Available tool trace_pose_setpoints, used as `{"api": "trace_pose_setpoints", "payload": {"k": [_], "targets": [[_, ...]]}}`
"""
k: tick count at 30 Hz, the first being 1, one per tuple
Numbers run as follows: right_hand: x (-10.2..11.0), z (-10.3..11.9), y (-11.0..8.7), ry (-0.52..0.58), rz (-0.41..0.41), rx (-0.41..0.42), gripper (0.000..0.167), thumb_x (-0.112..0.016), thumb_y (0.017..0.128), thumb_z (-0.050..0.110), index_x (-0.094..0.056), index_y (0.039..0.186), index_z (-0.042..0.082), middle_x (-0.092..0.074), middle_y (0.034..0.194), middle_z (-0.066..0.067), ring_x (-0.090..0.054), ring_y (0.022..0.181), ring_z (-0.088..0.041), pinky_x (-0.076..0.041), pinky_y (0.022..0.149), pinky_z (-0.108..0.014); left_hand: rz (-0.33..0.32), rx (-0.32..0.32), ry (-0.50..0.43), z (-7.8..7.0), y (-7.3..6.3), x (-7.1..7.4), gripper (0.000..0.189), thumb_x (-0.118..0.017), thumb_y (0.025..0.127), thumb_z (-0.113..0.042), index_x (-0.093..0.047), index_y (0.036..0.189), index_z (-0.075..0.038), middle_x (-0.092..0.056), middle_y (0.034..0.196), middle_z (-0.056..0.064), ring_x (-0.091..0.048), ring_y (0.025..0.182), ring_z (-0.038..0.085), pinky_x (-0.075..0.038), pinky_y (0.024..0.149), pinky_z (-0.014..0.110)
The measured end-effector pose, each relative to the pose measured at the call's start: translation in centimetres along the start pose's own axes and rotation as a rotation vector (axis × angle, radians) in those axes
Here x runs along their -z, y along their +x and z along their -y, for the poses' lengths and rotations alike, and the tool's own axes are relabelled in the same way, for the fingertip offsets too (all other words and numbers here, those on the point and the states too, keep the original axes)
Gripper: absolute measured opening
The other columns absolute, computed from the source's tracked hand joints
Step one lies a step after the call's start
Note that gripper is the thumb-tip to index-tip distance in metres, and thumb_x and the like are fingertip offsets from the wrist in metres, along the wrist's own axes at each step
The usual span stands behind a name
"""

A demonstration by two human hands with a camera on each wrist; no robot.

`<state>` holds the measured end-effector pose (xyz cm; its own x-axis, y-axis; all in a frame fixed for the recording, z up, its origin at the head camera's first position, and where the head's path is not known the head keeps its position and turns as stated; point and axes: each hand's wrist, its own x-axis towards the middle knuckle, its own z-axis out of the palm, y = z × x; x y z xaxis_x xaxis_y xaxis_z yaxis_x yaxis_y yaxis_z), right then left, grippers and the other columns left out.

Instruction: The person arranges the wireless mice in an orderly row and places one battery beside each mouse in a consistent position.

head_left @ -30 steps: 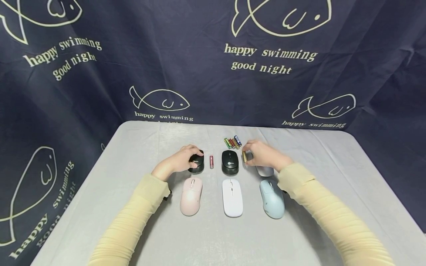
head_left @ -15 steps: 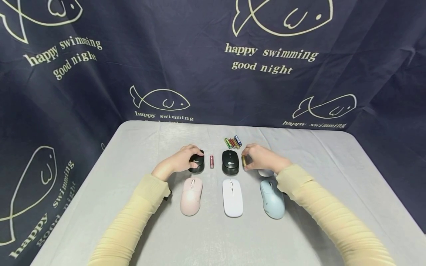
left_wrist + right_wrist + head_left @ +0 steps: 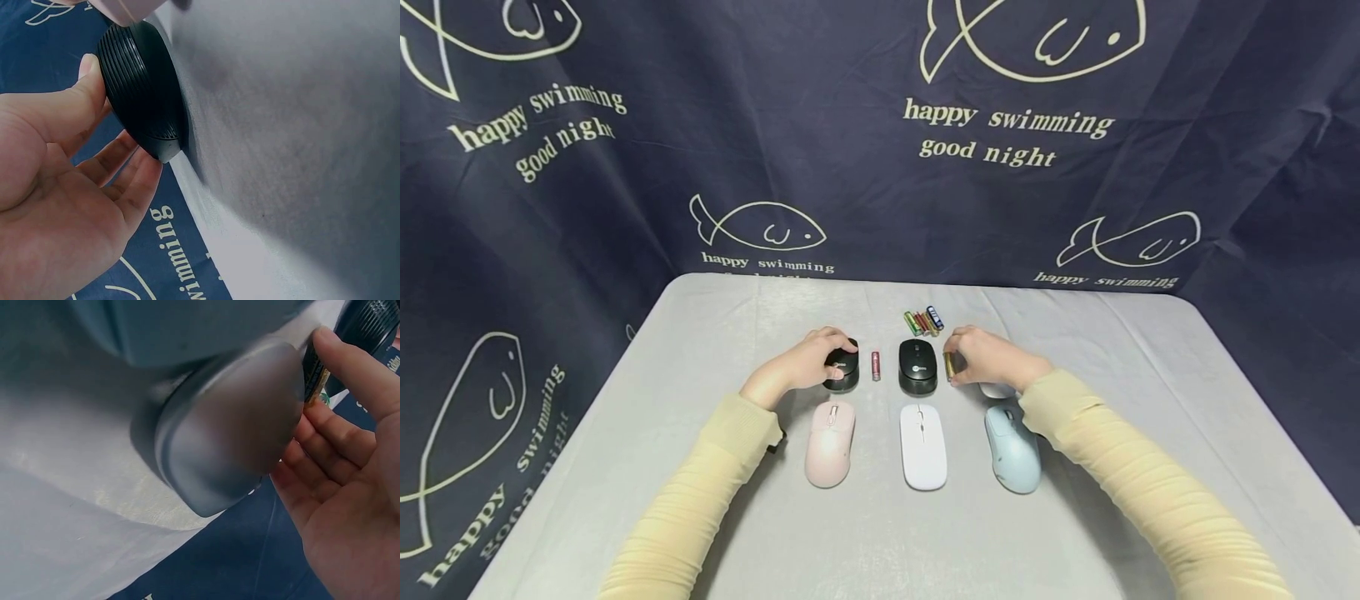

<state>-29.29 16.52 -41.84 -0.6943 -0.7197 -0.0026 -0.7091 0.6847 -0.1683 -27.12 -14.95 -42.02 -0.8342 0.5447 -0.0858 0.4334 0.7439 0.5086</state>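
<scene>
On the left of the table my left hand [image 3: 805, 360] grips a black mouse [image 3: 844, 373], thumb on one side and fingers on the other. The left wrist view shows this mouse's ribbed side [image 3: 134, 81], resting on the cloth. My right hand [image 3: 991, 357] pinches a gold-and-black battery [image 3: 949, 367] between thumb and fingertips, just right of a second black mouse [image 3: 918, 367]. A grey mouse [image 3: 997, 390] lies partly hidden under that hand; the right wrist view shows its rounded end [image 3: 231, 431]. Between the two black mice lies a red battery [image 3: 876, 367].
Nearer the front stand a pink mouse [image 3: 831, 444], a white mouse [image 3: 923, 447] and a light blue mouse [image 3: 1013, 450]. Several batteries [image 3: 923, 322] lie grouped behind the middle black mouse. A dark blue printed curtain [image 3: 880, 217] hangs behind the grey-white tabletop [image 3: 880, 542].
My right hand has lowered the gold-and-black battery slightly toward the front, beside the middle black mouse. My left hand stays on the left black mouse.
</scene>
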Motion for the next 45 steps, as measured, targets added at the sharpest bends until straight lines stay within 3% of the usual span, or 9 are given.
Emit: {"api": "trace_pose_setpoints", "payload": {"k": [17, 38, 45], "targets": [[-0.1, 0.0, -0.2, -0.007, -0.035, 0.039, 0.042, -0.084, 0.063, 0.019, -0.067, 0.095, -0.002, -0.064, 0.091, -0.009, -0.059, 0.088, -0.025, -0.048, 0.086, -0.039, 0.003, 0.009, -0.012, -0.3, 0.0, 0.2, 0.043, -0.068, 0.085, -0.009, -0.057, 0.126, -0.006, -0.047, 0.134, 0.016, -0.039, 0.126, 0.036, -0.032, 0.107, 0.048], [0.1, 0.2, -0.3, 0.033, -0.009, -0.005, 0.049, -0.083, 0.067, 0.023, -0.064, 0.105, -0.001, -0.062, 0.097, -0.01, -0.057, 0.091, -0.023, -0.048, 0.088, -0.039, 0.003, 0.019, -0.008, 0.0, 0.2, -0.1, 0.043, -0.068, 0.085, -0.009, -0.057, 0.127, -0.006, -0.046, 0.136, 0.016, -0.039, 0.127, 0.035, -0.031, 0.108, 0.048], [0.9, 0.4, -0.2, 0.061, -0.014, 0.003, 0.056, -0.083, 0.068, 0.025, -0.062, 0.111, -0.005, -0.062, 0.106, -0.015, -0.058, 0.099, -0.029, -0.047, 0.091, -0.041, 0.006, 0.021, -0.009, 0.0, 0.1, 0.0, 0.043, -0.068, 0.085, -0.009, -0.057, 0.127, -0.006, -0.045, 0.136, 0.016, -0.038, 0.127, 0.035, -0.031, 0.108, 0.048]]}}
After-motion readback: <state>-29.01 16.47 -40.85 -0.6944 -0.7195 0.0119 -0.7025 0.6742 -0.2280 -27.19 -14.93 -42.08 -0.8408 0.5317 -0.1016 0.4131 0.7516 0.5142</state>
